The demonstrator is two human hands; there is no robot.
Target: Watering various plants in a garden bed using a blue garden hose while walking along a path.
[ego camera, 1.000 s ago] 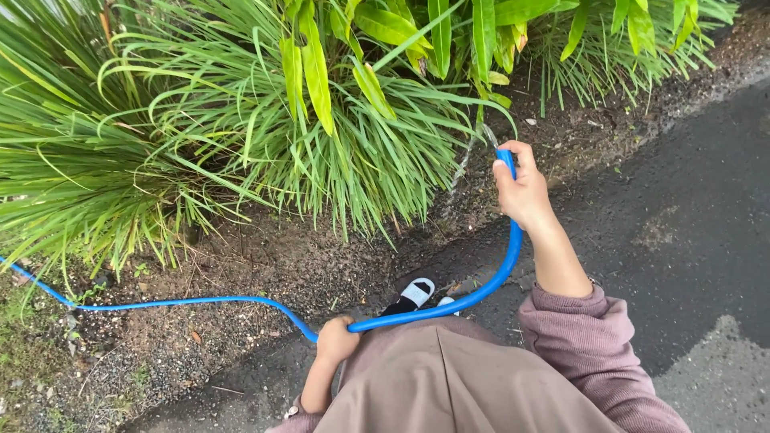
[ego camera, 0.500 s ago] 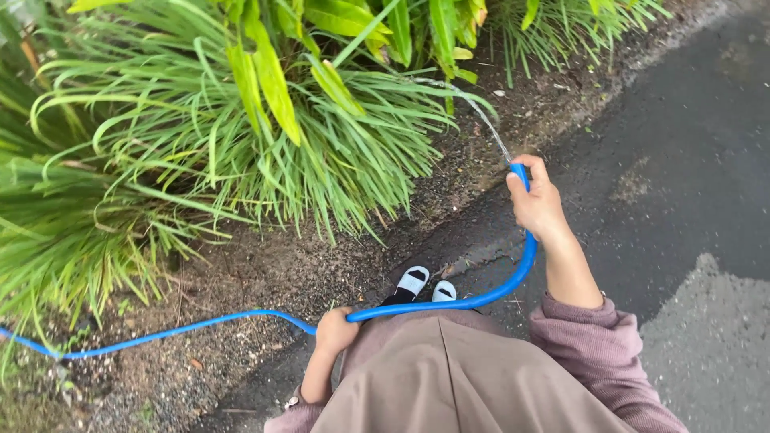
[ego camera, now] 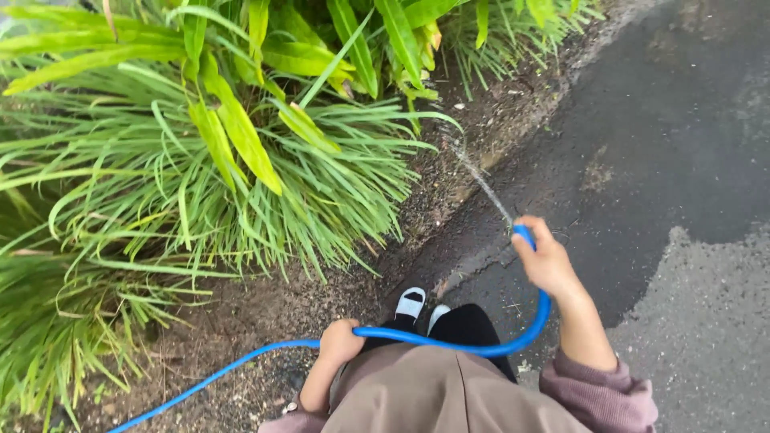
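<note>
Clenched around the tip of the blue hose (ego camera: 481,350), right hand (ego camera: 548,262), apparently with a thumb over the outlet to thin the water jet (ego camera: 479,178) toward the soil strip (ego camera: 473,152) by the grassy plants (ego camera: 241,176). Left hand (ego camera: 340,342) closed on the hose near the waist, keeping the slack off the shoes (ego camera: 411,302) and wet pavement (ego camera: 674,144).

**Blue hose, spraying**

I see a thin blue hose (ego camera: 449,343) curving from the lower left across my lap, looping up on the right to its tip, where a fine water jet (ego camera: 481,183) sprays toward the grass.
</note>
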